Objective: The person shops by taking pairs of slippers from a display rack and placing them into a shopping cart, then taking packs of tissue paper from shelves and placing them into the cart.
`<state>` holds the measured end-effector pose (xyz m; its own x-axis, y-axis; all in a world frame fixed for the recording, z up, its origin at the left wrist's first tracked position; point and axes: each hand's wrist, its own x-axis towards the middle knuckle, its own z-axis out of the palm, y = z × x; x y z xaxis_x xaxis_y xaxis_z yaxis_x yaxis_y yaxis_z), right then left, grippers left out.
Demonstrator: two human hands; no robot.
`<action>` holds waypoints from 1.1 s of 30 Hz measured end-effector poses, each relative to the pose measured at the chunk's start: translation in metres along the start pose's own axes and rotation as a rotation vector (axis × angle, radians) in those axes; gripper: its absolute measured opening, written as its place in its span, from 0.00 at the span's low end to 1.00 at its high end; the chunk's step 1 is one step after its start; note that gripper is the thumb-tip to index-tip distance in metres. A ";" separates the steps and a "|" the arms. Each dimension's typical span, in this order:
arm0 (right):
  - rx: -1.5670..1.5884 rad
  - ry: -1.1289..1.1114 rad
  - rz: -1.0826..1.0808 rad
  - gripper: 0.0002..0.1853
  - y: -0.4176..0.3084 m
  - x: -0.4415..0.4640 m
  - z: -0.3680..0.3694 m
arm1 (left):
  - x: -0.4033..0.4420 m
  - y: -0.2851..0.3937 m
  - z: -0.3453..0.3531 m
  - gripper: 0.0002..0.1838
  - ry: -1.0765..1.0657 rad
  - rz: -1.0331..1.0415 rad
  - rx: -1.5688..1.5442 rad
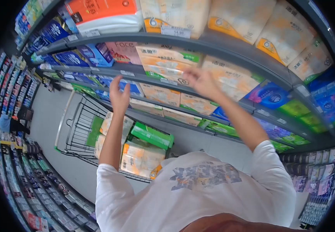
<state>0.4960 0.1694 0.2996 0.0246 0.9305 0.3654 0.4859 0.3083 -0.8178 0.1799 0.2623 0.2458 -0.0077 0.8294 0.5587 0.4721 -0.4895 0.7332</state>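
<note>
My left hand (119,94) is raised in front of the lower shelves, fingers apart, holding nothing. My right hand (201,82) is at the middle shelf, in front of a stack of cream and orange tissue packs (159,61); its fingers look blurred and partly curled, and whether they touch a pack is unclear. More cream packs (229,75) lie to the right of that stack. Below my left forearm stands a shopping cart (80,135) with a green pack (152,135) and cream and orange packs (138,160) in it.
A long shelf edge (229,48) curves across above my hands, with large tissue packs (237,19) on top. Blue packs (268,94) sit at the right. Another product shelf (40,181) runs down the left, beyond the grey floor (51,112). A person (5,123) is at the far left.
</note>
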 end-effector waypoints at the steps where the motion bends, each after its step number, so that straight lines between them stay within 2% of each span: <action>1: -0.042 0.098 -0.075 0.16 -0.024 0.022 -0.022 | 0.028 0.026 0.008 0.22 0.024 0.132 -0.025; 2: -0.112 0.234 -0.172 0.18 -0.050 0.039 -0.040 | 0.055 0.050 0.018 0.23 0.060 0.244 -0.055; 3: -0.182 0.372 -0.264 0.20 -0.070 0.055 -0.056 | 0.078 0.069 0.025 0.25 0.007 0.269 -0.087; 5: -0.483 0.610 -0.355 0.33 -0.087 0.090 -0.079 | 0.115 0.113 0.042 0.28 0.027 0.293 -0.192; 6: -0.471 0.628 -0.360 0.33 -0.087 0.108 -0.084 | 0.136 0.134 0.053 0.30 0.046 0.279 -0.233; 9: -0.534 0.608 -0.204 0.53 -0.088 0.153 -0.094 | 0.183 0.170 0.071 0.31 0.119 0.263 -0.272; 10: -0.526 0.619 -0.215 0.53 -0.086 0.160 -0.096 | 0.193 0.176 0.073 0.31 0.171 0.222 -0.280; 11: -0.479 0.525 -0.062 0.52 -0.087 0.166 -0.098 | 0.200 0.182 0.073 0.31 0.177 0.234 -0.276; 12: -0.431 0.424 0.089 0.52 -0.088 0.170 -0.099 | 0.206 0.186 0.071 0.30 0.120 0.137 -0.291; 13: -0.426 0.427 0.080 0.52 -0.084 0.175 -0.099 | 0.210 0.190 0.069 0.30 0.064 0.038 -0.305; 14: -0.376 0.386 0.036 0.50 -0.073 0.183 -0.099 | 0.210 0.197 0.063 0.30 0.071 0.045 -0.303; 16: -0.332 0.341 -0.012 0.48 -0.066 0.185 -0.101 | 0.203 0.212 0.052 0.33 -0.275 -0.101 -0.598; 19: -0.309 0.369 -0.106 0.44 -0.066 0.174 -0.099 | 0.200 0.207 0.060 0.27 -0.265 -0.077 -0.635; 23: -0.278 0.349 -0.250 0.42 -0.068 0.159 -0.099 | 0.182 0.198 0.068 0.27 -0.138 0.028 -0.622; 25: -0.264 0.329 -0.295 0.42 -0.075 0.143 -0.101 | 0.170 0.194 0.072 0.41 -0.025 0.120 -0.769; 26: -0.327 0.371 -0.287 0.42 -0.081 0.136 -0.098 | 0.165 0.194 0.074 0.41 -0.016 0.108 -0.775; 28: -0.384 0.398 -0.283 0.42 -0.087 0.128 -0.095 | 0.157 0.190 0.070 0.50 0.141 0.036 -0.779; 29: -0.382 0.431 -0.295 0.44 -0.088 0.125 -0.093 | 0.161 0.186 0.068 0.52 0.174 -0.004 -0.734; 30: -0.382 0.464 -0.306 0.46 -0.089 0.122 -0.091 | 0.167 0.181 0.063 0.52 0.184 -0.017 -0.728; 32: -0.381 0.486 -0.370 0.47 -0.084 0.120 -0.090 | 0.183 0.171 0.051 0.48 -0.033 -0.125 -0.686; 33: -0.382 0.520 -0.436 0.48 -0.082 0.118 -0.091 | 0.190 0.167 0.046 0.39 -0.153 -0.093 -0.725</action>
<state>0.5384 0.2363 0.4505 0.1231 0.4995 0.8575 0.8111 0.4472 -0.3770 0.2979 0.3502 0.4565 0.1287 0.8782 0.4606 -0.2245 -0.4266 0.8761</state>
